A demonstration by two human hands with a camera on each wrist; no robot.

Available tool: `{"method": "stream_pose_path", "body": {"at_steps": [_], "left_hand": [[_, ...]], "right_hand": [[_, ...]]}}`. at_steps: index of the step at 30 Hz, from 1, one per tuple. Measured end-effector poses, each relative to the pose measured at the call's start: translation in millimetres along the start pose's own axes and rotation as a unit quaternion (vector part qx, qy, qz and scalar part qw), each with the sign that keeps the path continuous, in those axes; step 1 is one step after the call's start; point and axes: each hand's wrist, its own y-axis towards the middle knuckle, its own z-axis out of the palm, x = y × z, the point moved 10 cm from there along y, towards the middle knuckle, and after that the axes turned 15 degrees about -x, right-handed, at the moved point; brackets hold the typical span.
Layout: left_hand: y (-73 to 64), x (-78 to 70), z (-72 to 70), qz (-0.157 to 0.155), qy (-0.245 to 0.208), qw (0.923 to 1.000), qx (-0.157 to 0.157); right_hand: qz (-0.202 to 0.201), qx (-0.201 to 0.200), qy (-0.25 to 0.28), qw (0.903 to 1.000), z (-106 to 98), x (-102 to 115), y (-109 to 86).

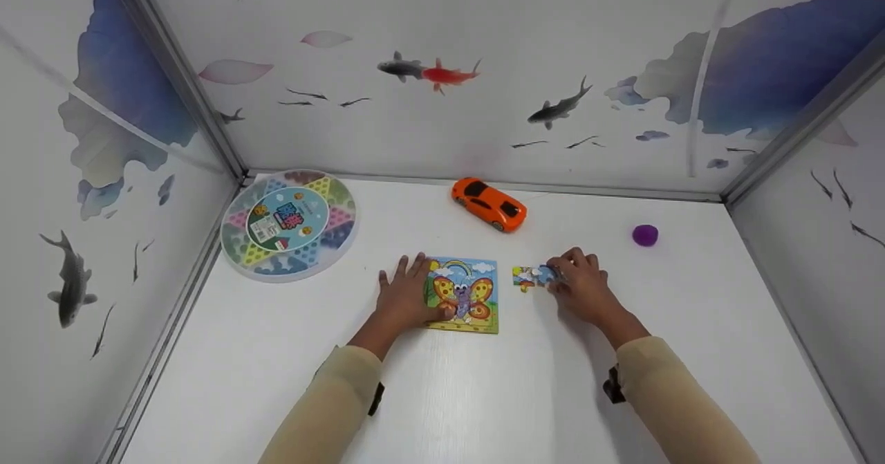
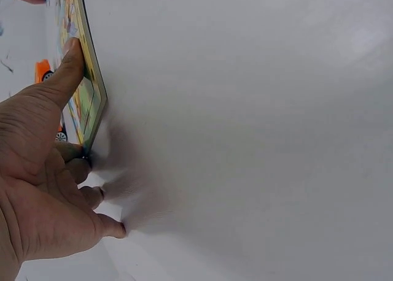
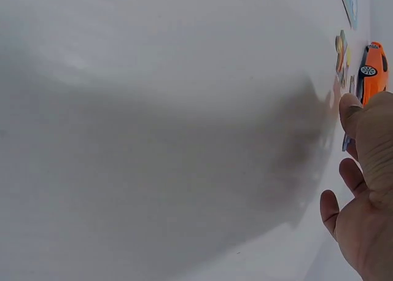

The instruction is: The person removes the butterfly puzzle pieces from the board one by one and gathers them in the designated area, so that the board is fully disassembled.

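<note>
A square butterfly jigsaw puzzle (image 1: 477, 288) lies flat on the table. At its left side rests my left hand (image 1: 402, 299), the thumb on the picture and the other fingers spread out. The left wrist view shows the fingertips touching the table beside the puzzle's corner (image 2: 92, 112). Right of the puzzle, my right hand (image 1: 584, 285) pinches a blue puzzle piece (image 1: 545, 275) low over the table, partly hidden by the fingers. Against its left side lies a yellow and white puzzle piece (image 1: 523, 276); whether the two are joined I cannot tell.
Behind the puzzle stands an orange toy car (image 1: 489, 205). A round, boxed board game (image 1: 339, 253) lies at the back left. Toward the back right sits a small purple ball (image 1: 645, 235). Printed wall panels (image 1: 484, 132) enclose the white table (image 1: 477, 402) at the back and sides.
</note>
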Motion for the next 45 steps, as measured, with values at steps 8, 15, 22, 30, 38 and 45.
{"method": "stream_pose_path", "body": {"at_steps": [8,15,22,30,38,45], "left_hand": [[-1.1,1.0,2.7,0.003,-0.010,0.9999,0.008],[-4.1,0.7,0.0,0.001,-0.018,0.9998,-0.001],[-2.7,1.6,3.1,0.009,-0.002,0.9999,-0.006],[-0.5,1.5,1.3,0.011,0.002,0.9999,-0.007],[-1.0,-0.6,-3.2,0.009,-0.003,1.0000,-0.004],[-2.9,0.9,-0.7,0.003,-0.016,0.9999,0.000]], "right_hand": [[0.007,0.001,-0.006,1.0000,-3,-14,-7.2],[-0.015,-0.012,0.002,0.9998,-4,-12,-8.1],[-0.008,-0.005,-0.005,0.9999,-1,-12,-7.8],[-0.008,-0.003,-0.002,1.0000,-1,-9,-5.4],[0.006,-0.030,-0.008,0.9995,-2,5,-1.5],[0.002,-0.008,-0.010,0.9999,19,43,3.4]]}}
